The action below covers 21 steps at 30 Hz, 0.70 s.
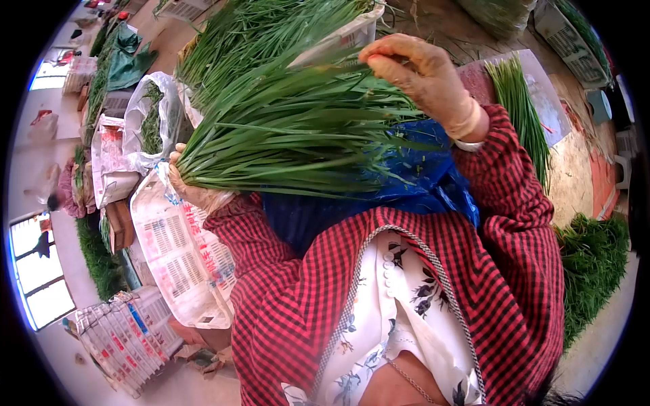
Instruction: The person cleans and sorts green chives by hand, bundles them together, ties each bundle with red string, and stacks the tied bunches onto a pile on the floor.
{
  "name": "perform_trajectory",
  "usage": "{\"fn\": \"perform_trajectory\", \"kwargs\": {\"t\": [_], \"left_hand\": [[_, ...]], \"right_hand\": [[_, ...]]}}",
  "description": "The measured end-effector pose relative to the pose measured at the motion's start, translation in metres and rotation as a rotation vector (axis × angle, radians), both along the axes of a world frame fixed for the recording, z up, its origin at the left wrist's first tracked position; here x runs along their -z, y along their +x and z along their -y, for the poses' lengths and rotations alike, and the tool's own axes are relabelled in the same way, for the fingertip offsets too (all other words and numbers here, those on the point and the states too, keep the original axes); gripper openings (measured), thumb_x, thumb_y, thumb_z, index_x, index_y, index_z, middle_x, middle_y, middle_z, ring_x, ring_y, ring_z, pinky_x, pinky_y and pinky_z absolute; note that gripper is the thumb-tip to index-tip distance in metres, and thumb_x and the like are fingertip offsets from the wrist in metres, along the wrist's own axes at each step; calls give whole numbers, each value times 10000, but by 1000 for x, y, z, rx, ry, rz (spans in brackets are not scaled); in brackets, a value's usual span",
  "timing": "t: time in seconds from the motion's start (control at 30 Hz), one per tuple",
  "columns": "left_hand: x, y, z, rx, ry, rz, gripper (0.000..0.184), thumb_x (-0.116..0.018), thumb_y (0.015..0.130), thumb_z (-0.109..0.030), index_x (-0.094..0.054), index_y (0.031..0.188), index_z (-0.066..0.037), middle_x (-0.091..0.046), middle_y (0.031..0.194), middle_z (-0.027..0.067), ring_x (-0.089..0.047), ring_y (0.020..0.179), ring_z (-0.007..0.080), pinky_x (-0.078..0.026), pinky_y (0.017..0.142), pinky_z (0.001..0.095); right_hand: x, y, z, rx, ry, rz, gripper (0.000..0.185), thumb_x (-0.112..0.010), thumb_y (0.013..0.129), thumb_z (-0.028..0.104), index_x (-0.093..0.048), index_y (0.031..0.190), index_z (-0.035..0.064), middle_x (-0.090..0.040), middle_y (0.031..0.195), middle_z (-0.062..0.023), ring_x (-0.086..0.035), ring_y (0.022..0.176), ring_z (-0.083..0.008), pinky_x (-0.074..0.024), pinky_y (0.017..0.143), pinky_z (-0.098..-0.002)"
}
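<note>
A large bunch of long green leaves point(291, 135) fans out across my lap, over a blue plastic sheet point(426, 162). My left hand point(196, 186), in a thin glove, is wrapped round the gathered end of the bunch. Above the spread right end is my gloved right hand point(426, 78), raised, its fingers curled with thumb and fingertips close together near the leaf tips. Whether a leaf is pinched there is too small to tell. Behind the bunch lies a bigger heap of similar leaves point(250, 40) by a white crate point(345, 37).
A neat bundle of green stems point(518, 108) lies on a board at the right. More greens point(592, 271) are heaped at the lower right. At the left are a white crate point(183, 250), a plastic bag point(145, 122) of greens and stacked folded cartons point(128, 331).
</note>
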<state>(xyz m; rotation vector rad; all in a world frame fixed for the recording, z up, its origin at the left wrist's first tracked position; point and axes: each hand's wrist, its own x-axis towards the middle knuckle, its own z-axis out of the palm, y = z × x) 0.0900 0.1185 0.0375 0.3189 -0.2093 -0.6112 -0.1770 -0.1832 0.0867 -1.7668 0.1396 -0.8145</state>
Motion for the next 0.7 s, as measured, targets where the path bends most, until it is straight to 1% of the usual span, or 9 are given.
{"fn": "perform_trajectory", "kwargs": {"t": [0.07,0.13,0.2,0.3,0.47,0.57,0.63,0.67,0.7], "left_hand": [[-6,-8,5,-2,30,41,246,-522,928,-268,-700,953,-99,-676,1049,87,-656,929,243,-542,815,506],[-14,-18,12,-96,71,143,241,-525,928,-259,-693,966,-91,-672,1056,95,-652,945,245,-544,816,511],[-17,-21,14,-130,74,112,234,-526,928,-254,-690,967,-91,-669,1062,98,-648,955,247,-541,823,513],[-26,-28,18,-143,87,138,218,-529,928,-244,-677,963,-88,-666,1051,95,-641,967,249,-537,835,512],[-30,-28,16,-166,138,260,189,-523,931,-227,-647,928,-84,-656,1010,88,-629,968,245,-500,904,504],[-32,-31,18,-251,172,357,156,-517,930,-208,-615,915,-87,-635,956,72,-609,956,234,-455,965,497],[-28,-24,15,-200,61,328,208,-529,919,-261,-593,886,-67,-631,997,124,-588,1005,318,-449,950,530],[-27,-22,13,-198,63,320,208,-529,919,-261,-593,886,-67,-631,997,124,-588,1005,318,-449,950,530],[-31,-23,14,-260,161,352,202,-534,912,-258,-592,882,-66,-630,987,126,-589,992,316,-442,953,516]], "right_hand": [[0,4,-4,26,-14,-36,207,-654,891,166,-652,1025,8,-619,807,-9,-558,761,-66,-463,675,-218],[-7,5,-7,-66,191,-300,215,-649,897,199,-657,1015,19,-617,789,-1,-543,749,-53,-454,649,-219],[-8,9,-10,-72,135,-297,256,-660,885,250,-658,1011,28,-643,795,-25,-574,742,-84,-462,651,-250],[4,20,-12,-140,-71,-315,275,-694,833,281,-669,979,48,-676,852,-96,-638,754,-212,-492,698,-322],[10,19,-11,-114,-241,-320,210,-688,826,258,-685,957,94,-678,856,-80,-647,778,-234,-505,711,-325],[6,8,-12,-42,-524,-290,164,-690,816,224,-691,935,112,-682,859,-54,-651,782,-245,-522,699,-333],[13,5,-7,-19,-517,-238,161,-690,820,225,-692,934,112,-683,863,-55,-656,773,-241,-527,692,-327],[16,2,-2,5,-513,-181,158,-689,823,226,-693,932,112,-683,866,-57,-660,763,-237,-532,685,-320],[15,-2,6,81,-561,-234,166,-695,824,231,-698,946,118,-688,868,-52,-669,741,-213,-540,681,-314]]}}
